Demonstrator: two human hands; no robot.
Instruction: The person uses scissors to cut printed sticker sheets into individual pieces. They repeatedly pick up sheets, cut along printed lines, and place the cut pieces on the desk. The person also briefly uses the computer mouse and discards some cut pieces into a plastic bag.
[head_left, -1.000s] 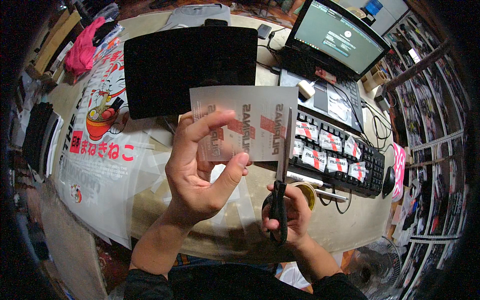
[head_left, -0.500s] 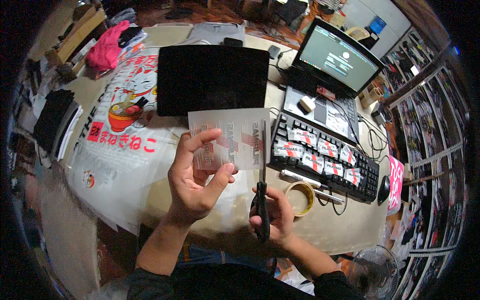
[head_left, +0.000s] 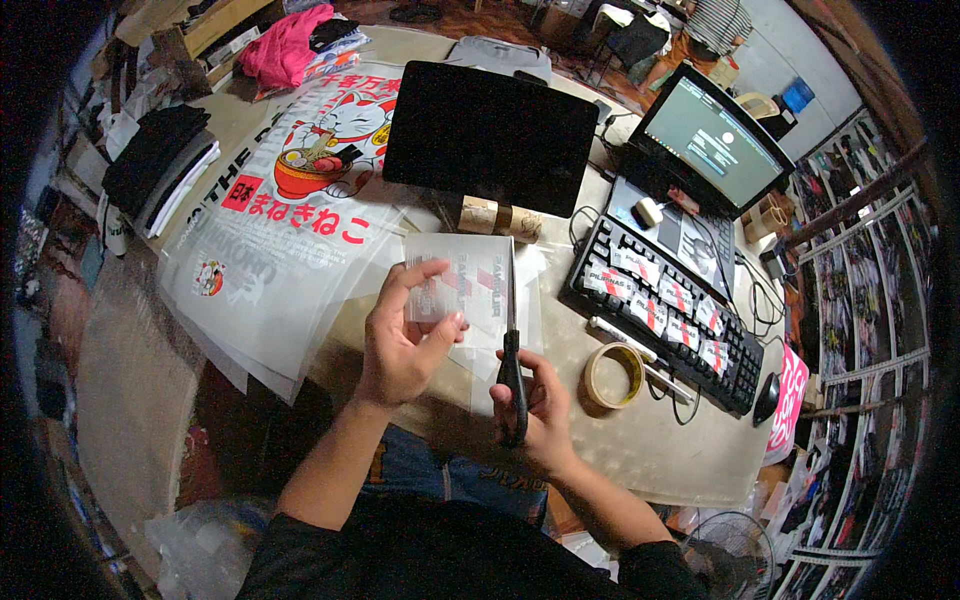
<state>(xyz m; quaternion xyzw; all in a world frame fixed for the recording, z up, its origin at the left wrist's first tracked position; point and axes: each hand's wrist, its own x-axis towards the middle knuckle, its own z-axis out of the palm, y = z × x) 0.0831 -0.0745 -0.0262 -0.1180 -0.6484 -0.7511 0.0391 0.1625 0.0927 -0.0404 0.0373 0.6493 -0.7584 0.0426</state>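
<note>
Pinching a printed sheet, left hand faces scissors.

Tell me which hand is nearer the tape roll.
Right. The right hand grips the scissors just left of the tape roll; the left hand holds the sheet farther left.

Bare tabletop by tape roll; keyboard blocks right; printed sheets crowd left.
</note>
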